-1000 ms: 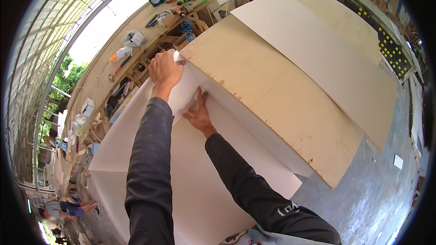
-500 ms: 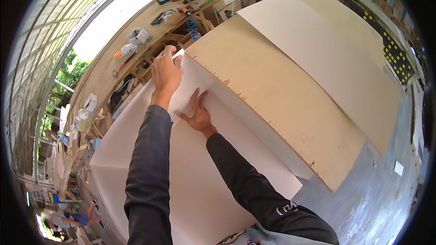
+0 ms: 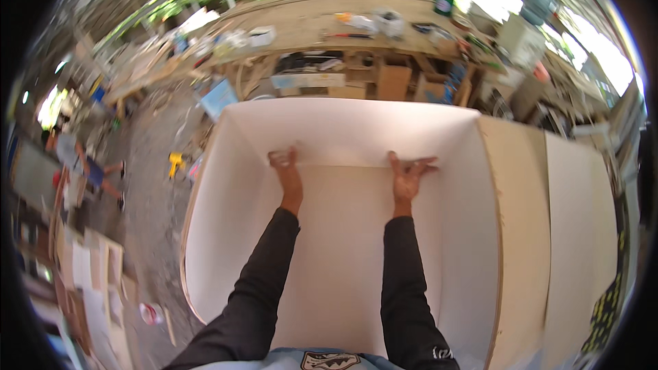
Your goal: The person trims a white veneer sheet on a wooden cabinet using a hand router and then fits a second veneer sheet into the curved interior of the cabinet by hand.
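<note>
A large open plywood box with white inner faces (image 3: pixel 343 127) fills the middle of the view, and both my arms reach into it. My left hand (image 3: pixel 287 179) is near the far left inner corner, its fingers apart, slightly blurred and holding nothing. Toward the far right corner, my right hand (image 3: pixel 407 182) spreads its fingers by the far wall, low down near the pale floor panel (image 3: pixel 339 247). Whether the fingertips touch the wall, I cannot tell.
Beyond the box runs a long wooden workbench (image 3: pixel 308 20) with tools and bags. A yellow power drill (image 3: pixel 176 164) lies on the floor to the left. Farther left is another person (image 3: pixel 72 154). A white sheet (image 3: pixel 579 219) lies over plywood at the right.
The view has turned, so the box now faces me squarely. My left hand has left the box's upper edge and gone down inside; my right hand has shifted toward the far right corner.
</note>
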